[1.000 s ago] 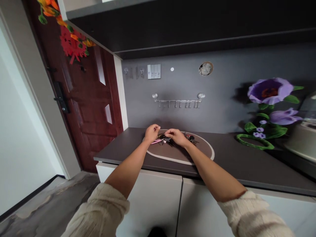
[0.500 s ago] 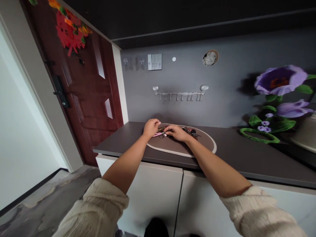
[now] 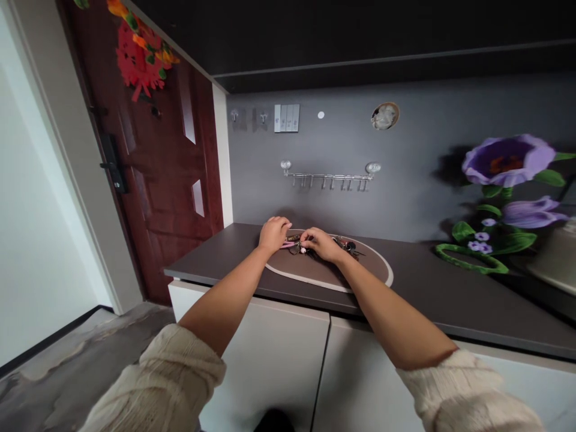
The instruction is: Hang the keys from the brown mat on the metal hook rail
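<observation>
A brown oval mat with a pale rim lies on the dark countertop, and a cluster of keys and keyrings rests on its far part. My left hand is at the mat's left end, fingers curled over a pink strap that shows below them. Just to its right, my right hand pinches at a bunch of keys at the strap's end. A small pale charm hangs under these fingertips. What lies inside each grip is largely hidden.
On the wall behind is a clear hook rail. Purple artificial flowers with a green ring base stand at the right, beside a beige object. A dark cabinet overhangs the counter. At left is a dark red door.
The view has tilted slightly, so the wall and counter sit a little lower. Both hands stay at nearly the same place over the mat, with only small finger movement.
</observation>
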### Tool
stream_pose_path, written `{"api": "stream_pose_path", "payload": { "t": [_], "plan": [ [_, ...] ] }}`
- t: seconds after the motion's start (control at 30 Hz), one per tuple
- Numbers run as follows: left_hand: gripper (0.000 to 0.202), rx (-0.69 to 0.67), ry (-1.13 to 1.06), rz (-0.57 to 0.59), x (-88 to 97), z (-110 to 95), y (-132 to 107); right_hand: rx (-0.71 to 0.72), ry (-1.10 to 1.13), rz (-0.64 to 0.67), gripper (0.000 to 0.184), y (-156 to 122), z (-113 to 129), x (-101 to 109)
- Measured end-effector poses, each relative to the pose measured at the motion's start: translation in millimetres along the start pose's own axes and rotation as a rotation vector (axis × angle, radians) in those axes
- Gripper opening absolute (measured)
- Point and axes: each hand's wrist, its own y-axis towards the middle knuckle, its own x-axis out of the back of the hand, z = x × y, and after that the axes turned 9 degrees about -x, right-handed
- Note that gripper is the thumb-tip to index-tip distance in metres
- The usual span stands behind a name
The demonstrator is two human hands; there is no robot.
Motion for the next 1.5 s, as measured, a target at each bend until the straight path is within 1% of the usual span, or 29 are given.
{"api": "stream_pose_path", "payload": {
  "t": [0.23, 0.47, 0.6, 0.77, 0.87, 1.0, 1.17, 1.37, 1.5],
  "plan": [
    [0.023, -0.028, 0.02, -0.048, 2.0, -3, 0, -0.123, 0.194, -0.093, 0.011, 3, -3, 0],
    [0.024, -0.077, 0.023, -0.055, 4.2, -11, 1, -0.174, 0.335, -0.284, 0.013, 9, -6, 3],
    [0.024, -0.11, -0.003, -0.053, 5.8, -17, 2, -0.172, 0.328, -0.338, 0.014, 10, -2, 7],
    [0.025, -0.146, -0.056, -0.056, 6.2, -22, 3, -0.083, 0.185, -0.403, 0.016, 10, 2, 11],
    [0.026, -0.146, -0.075, -0.049, 5.2, -24, 4, -0.027, 0.11, -0.415, 0.016, 10, 4, 12],
    [0.025, -0.142, -0.102, -0.014, 3.7, -26, 4, -0.003, 0.103, -0.407, 0.015, 10, 8, 11],
    [0.025, -0.15, -0.143, -0.002, 2.6, -27, 5, -0.008, 0.139, -0.375, 0.016, 8, 13, 10],
    [0.021, -0.117, -0.232, 0.02, 1.2, -28, 5, -0.04, 0.16, -0.369, 0.016, 8, 17, 10],
    [0.019, -0.022, -0.354, -0.031, -0.9, -28, 7, -0.086, 0.16, -0.395, 0.016, 8, 18, 10]
  ]
}}
